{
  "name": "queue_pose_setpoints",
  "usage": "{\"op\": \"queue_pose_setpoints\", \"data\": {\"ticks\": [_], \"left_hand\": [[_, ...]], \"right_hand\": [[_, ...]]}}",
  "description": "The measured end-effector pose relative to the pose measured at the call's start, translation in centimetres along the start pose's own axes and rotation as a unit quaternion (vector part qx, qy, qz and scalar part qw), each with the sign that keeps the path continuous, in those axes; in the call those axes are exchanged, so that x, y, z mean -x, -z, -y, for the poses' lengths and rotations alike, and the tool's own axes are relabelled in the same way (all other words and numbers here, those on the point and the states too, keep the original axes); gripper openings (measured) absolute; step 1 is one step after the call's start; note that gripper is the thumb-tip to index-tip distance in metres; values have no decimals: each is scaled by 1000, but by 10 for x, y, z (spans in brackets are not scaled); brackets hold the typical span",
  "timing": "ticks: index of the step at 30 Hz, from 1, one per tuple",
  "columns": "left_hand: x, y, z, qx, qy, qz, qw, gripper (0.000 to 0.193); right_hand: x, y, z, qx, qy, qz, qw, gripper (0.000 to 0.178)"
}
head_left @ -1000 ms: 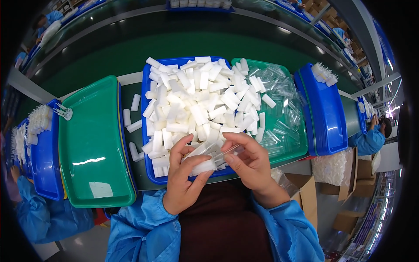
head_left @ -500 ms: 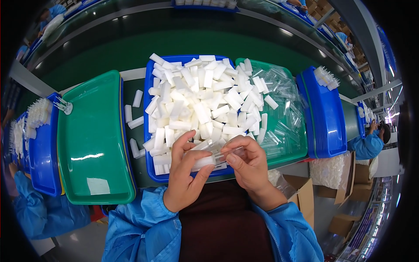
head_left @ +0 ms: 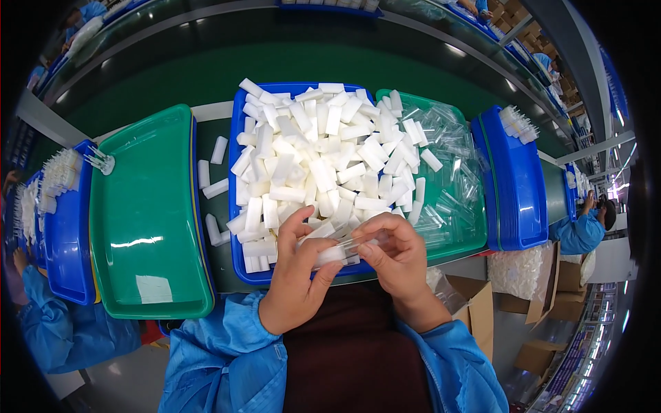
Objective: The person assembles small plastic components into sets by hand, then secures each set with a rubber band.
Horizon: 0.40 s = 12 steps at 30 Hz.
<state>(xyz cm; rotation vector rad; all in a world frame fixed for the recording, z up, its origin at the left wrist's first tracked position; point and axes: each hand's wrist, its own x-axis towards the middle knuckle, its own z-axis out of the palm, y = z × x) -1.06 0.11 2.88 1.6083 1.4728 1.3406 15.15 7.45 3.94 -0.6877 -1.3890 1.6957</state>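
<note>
In front of my body, above the near edge of a blue tray (head_left: 237, 265), both hands are together. My left hand (head_left: 295, 286) grips a white foam-like block (head_left: 332, 255) between thumb and fingers. My right hand (head_left: 396, 265) pinches a thin clear plastic sleeve (head_left: 352, 242), whose left end lies against the block; whether the block is inside it cannot be made out. The blue tray is heaped with white blocks (head_left: 320, 172). To its right lies a green tray (head_left: 441, 187) with many clear plastic sleeves (head_left: 451, 138).
At left stands a stack topped by a green tray (head_left: 144, 206), holding a pronged white piece (head_left: 100, 162) and a white paper (head_left: 153, 289). Loose blocks (head_left: 219, 149) lie beside the blue tray. Blue trays (head_left: 520, 186) are stacked at right. Cartons (head_left: 471, 303) sit below; co-workers (head_left: 580, 230) are nearby.
The view has shifted slightly. My right fingers have moved a little on the clear sleeve; both hands keep their holds.
</note>
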Motion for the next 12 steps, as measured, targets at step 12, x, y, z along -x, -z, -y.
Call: {"op": "queue_pose_setpoints", "data": {"ticks": [12], "left_hand": [[2, 0, 0, -22, -23, 11, 999, 28]], "right_hand": [[0, 25, 21, 312, 77, 108, 941, 32]]}}
